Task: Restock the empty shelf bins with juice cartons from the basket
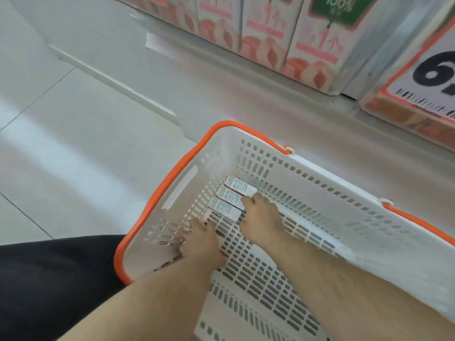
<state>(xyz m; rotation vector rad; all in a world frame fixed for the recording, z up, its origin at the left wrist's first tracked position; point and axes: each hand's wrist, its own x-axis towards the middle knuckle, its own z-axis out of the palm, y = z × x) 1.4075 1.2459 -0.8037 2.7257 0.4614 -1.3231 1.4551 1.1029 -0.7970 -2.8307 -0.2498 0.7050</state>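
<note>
A white perforated basket (320,188) with an orange rim sits on the floor below me. At its far left end a short row of small juice cartons (234,196) lies packed side by side, white tops up. Both my hands reach into the basket. My right hand (262,217) presses its fingers against the right ends of the cartons. My left hand (203,238) has its fingertips on the nearest carton at the left wall. Whether either hand has closed a full grip is hard to tell.
A low white shelf ledge (246,89) runs across the top, with pink peach-printed cartons (268,35) standing on it and a price sign (428,77) at the right. White floor tiles (61,143) spread left. My dark-clothed knee (54,286) is at lower left.
</note>
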